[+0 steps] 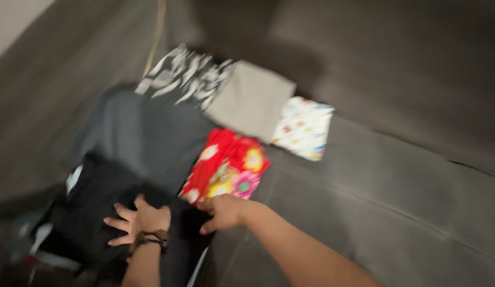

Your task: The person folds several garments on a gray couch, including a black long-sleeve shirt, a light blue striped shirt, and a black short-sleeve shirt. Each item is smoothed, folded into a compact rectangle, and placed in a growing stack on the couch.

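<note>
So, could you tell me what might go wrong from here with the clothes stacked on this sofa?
1. The right hand lies at the near edge of the red floral piece; a careless pull might undo its fold.
2. The left hand presses on black cloth at the seat's near edge, where it could slide off.
3. The folded grey piece overlaps its neighbours, so shifting one may disturb the rest.

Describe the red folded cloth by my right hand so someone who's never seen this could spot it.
On the grey sofa lies a cluster of folded cloths. The red floral cloth is the one nearest the right hand, below the plain grey cloth. It alone is bright red with yellow and pink flowers.
</note>
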